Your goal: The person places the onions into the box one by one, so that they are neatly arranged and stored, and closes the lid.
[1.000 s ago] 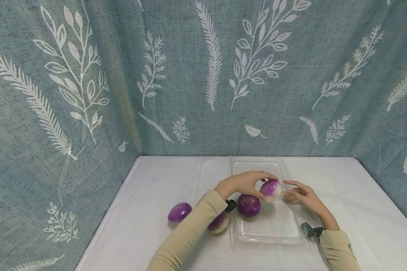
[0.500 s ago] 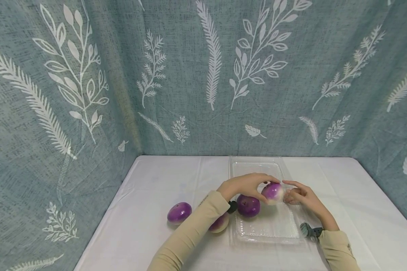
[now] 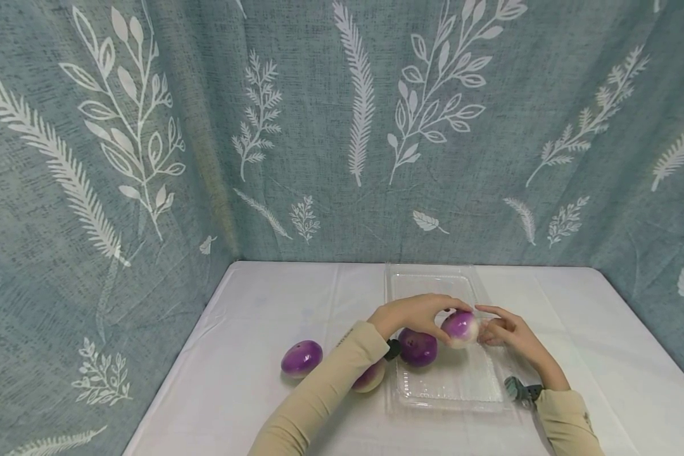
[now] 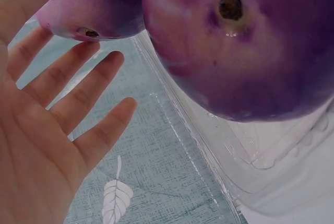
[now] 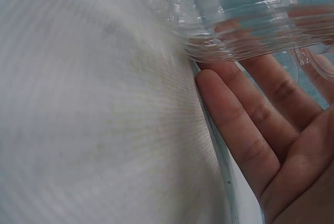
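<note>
Clear plastic tray point(image 3: 450, 386), with 1 dark purple vegetable point(image 3: 418, 348) at its left. The step looks like setting in a 2nd: the left hand point(image 3: 415, 314) holds a purple-white vegetable point(image 3: 462, 329) between thumb and fingers over the far right, contact unclear. The right hand point(image 3: 515, 335), fingers loosely extended, touches the tray's side. Next probably needs a gentle release. White tablecloth point(image 3: 245, 323) beneath; leaf-printed teal curtains point(image 3: 319, 126) around.

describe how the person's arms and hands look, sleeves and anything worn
The left sleeve and right sleeve are beige, each with a small dark marking near the cuff. The left hand and right hand wear no gloves. A dark object shows at the left wrist; a grey-green device with a dark band is on the right.
</note>
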Tool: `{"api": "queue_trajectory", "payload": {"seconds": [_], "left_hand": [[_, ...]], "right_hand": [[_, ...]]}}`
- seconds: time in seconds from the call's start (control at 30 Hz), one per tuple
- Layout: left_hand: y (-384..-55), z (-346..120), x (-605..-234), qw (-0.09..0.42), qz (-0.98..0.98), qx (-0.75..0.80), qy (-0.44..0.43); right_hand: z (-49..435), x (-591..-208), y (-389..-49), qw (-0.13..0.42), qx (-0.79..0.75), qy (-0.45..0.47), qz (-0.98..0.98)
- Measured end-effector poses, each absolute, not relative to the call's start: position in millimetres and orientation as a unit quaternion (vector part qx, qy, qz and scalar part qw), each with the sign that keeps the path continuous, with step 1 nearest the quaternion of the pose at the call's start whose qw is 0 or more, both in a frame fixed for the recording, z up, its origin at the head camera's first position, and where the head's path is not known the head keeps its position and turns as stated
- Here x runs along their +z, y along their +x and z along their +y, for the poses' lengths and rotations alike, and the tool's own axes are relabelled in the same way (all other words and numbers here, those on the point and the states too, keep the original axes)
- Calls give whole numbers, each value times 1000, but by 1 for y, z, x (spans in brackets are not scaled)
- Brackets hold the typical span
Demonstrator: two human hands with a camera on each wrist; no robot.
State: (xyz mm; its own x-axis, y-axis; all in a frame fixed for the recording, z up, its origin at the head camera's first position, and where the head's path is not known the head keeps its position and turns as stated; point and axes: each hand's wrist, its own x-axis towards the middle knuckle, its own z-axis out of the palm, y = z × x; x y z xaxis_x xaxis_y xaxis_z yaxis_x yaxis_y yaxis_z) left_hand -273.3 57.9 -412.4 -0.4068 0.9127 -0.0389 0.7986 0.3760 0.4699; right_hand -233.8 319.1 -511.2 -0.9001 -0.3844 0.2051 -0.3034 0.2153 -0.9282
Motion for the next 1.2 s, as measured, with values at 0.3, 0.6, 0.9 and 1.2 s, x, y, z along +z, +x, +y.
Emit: {"api": "queue_trajectory", "payload": {"seconds": [0.3,0.6,0.9,1.2], "left_hand": [[-272,60,-412,142,820,170,529],[-274,64,-414,146,818,151,535],[-271,65,-417,157,827,142,521],[-269,64,-418,148,836,119,514]], "right_hand": [[320,-511,-234,32,-583,-228,779],[319,-509,-233,33,-582,-217,783],[319,-509,-233,34,-579,-220,784],[318,-509,-233,35,-578,-220,785]]}}
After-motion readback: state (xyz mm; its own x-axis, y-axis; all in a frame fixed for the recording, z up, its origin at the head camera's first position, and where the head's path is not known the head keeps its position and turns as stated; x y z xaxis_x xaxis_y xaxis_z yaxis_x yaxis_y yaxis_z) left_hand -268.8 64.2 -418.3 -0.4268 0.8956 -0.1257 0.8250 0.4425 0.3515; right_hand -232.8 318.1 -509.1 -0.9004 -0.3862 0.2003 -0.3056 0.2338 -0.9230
